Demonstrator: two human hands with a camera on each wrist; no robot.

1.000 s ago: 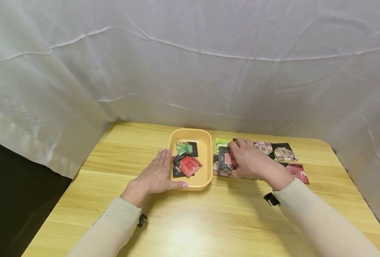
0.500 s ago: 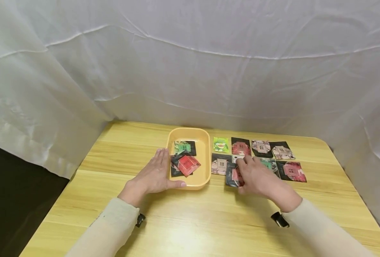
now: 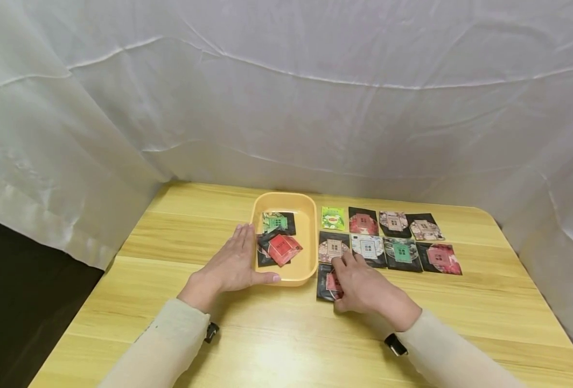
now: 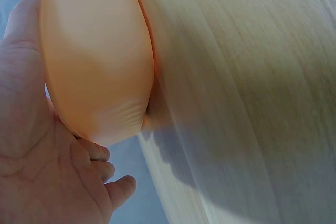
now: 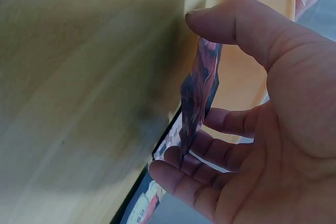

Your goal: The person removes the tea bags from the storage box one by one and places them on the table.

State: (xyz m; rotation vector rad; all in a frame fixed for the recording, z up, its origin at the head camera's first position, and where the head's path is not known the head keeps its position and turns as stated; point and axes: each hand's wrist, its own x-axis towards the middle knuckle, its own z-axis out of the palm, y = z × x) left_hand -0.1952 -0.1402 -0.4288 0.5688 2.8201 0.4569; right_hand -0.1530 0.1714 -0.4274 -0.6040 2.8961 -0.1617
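My right hand (image 3: 364, 285) holds a black tea sachet (image 3: 326, 283) with a red label between thumb and fingers, low over the table just right of the tray's front corner. In the right wrist view the sachet (image 5: 198, 87) stands edge-on between the thumb and the fingers (image 5: 184, 182). My left hand (image 3: 225, 264) rests against the left side of the yellow-orange tray (image 3: 308, 226), its fingers straight and its thumb on the front rim. The left wrist view shows the palm (image 4: 37, 145) beside the tray's outer wall (image 4: 100, 61). Inside the tray lie a green-labelled sachet (image 3: 277, 222) and overlapping red and black sachets (image 3: 282, 248).
Right of the tray, flat sachets lie in two rows. The back row starts with a small green-yellow tea packet (image 3: 333, 218); the front row includes a green-labelled sachet (image 3: 403, 253) and a red one (image 3: 441, 258). A pale curtain (image 3: 315, 134) hangs behind the wooden table (image 3: 267, 334).
My right hand has brought the black sachet from above the laid-out rows toward me and then left, to a place in front of them. The left hand and the tray stay put.
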